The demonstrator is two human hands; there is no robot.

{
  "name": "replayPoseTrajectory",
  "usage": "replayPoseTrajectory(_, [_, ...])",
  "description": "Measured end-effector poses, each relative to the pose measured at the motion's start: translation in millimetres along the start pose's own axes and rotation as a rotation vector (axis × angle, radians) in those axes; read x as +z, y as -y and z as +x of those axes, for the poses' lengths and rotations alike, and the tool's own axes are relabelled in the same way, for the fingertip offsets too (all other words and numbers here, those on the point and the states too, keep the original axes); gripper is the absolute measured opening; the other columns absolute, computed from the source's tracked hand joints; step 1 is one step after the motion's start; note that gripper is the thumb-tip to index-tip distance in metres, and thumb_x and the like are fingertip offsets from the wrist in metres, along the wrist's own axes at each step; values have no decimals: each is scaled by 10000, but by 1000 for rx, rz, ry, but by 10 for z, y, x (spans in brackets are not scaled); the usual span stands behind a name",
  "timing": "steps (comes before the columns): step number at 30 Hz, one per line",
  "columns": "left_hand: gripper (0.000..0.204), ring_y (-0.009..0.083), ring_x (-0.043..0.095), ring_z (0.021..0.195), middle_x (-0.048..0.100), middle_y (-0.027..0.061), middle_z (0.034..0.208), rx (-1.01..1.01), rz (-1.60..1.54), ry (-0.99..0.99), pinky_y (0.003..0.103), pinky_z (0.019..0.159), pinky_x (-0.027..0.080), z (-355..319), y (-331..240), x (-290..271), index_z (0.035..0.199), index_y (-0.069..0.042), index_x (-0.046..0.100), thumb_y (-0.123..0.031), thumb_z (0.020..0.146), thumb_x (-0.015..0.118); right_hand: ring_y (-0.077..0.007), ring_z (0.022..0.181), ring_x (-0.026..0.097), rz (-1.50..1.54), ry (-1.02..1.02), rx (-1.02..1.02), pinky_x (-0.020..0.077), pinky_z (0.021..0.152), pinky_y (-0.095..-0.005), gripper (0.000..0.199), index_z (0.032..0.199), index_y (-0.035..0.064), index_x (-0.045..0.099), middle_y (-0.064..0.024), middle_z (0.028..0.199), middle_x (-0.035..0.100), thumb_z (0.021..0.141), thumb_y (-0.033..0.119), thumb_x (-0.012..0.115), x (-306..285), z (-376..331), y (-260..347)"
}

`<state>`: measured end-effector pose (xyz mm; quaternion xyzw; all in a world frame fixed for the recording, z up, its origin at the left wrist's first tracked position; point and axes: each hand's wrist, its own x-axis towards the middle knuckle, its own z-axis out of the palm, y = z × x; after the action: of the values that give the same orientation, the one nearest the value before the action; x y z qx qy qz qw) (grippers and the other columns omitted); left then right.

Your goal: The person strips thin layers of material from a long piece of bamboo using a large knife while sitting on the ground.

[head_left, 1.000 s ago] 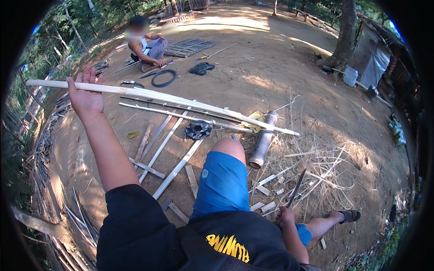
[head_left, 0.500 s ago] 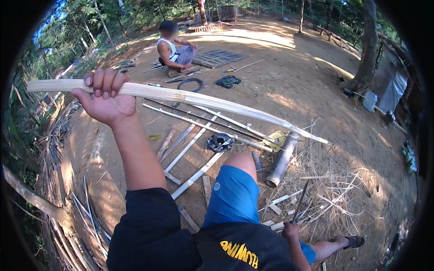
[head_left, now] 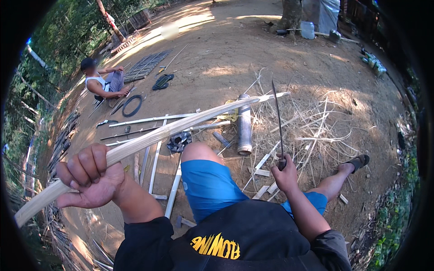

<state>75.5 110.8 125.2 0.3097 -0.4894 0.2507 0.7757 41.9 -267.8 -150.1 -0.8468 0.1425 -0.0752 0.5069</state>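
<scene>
A long pale bamboo strip [head_left: 181, 126] slants across the view, from low at the left up to a narrow tip at the right. My left hand [head_left: 92, 176] is wrapped round it near its lower left end. In my right hand [head_left: 285, 173] is a machete [head_left: 277, 117], gripped by its dark handle with the thin blade upright. The blade stands close to the strip's tip; whether they touch I cannot tell. Below the strip's far end a dark bamboo tube [head_left: 244, 128] lies on the ground.
Fibrous shavings [head_left: 312, 131] lie in a heap on the right. Pale strips [head_left: 156, 158] and a black plastic bag [head_left: 179, 142] lie ahead of my knee. A person [head_left: 103, 81] sits at the far left by a slatted panel [head_left: 147, 64]. A tree trunk [head_left: 289, 16] rises at the back.
My left hand has come down and nearer, and the strip now slopes upward to the right. My right hand has raised the machete toward the strip's tip. The view has swung right.
</scene>
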Motion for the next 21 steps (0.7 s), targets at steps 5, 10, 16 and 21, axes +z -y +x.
replayPoseTrajectory(5, [490,19,288,451,331,-106,532,4,20,32,182,468,237,-106,-12,237,690,-200,396,-481,792,784,-162,611,533,1,85,-119,468,616,-335,381,1139,30,594,-42,683,562,817,184,728,120,111,697])
replayPoseTrajectory(10, [509,35,248,452,297,-83,536,11,97,-10,195,479,220,-181,-36,346,705,-190,345,-527,868,690,-394,809,663,-52,231,-454,521,707,-459,329,1098,38,579,-204,775,654,826,186,688,285,-20,1379])
replayPoseTrajectory(16, [509,45,274,480,301,-82,554,8,205,-155,213,495,236,-300,-110,396,689,-193,368,-491,804,765,-455,865,639,-120,217,-216,503,764,-538,229,1017,33,577,-237,881,671,830,155,623,491,302,1016])
replayPoseTrajectory(21, [513,48,274,477,307,-81,551,15,236,-181,215,491,230,-372,-165,331,684,-190,367,-491,802,765,-459,841,635,-146,261,-243,493,752,-537,187,995,37,585,-245,848,664,854,159,579,412,244,1220])
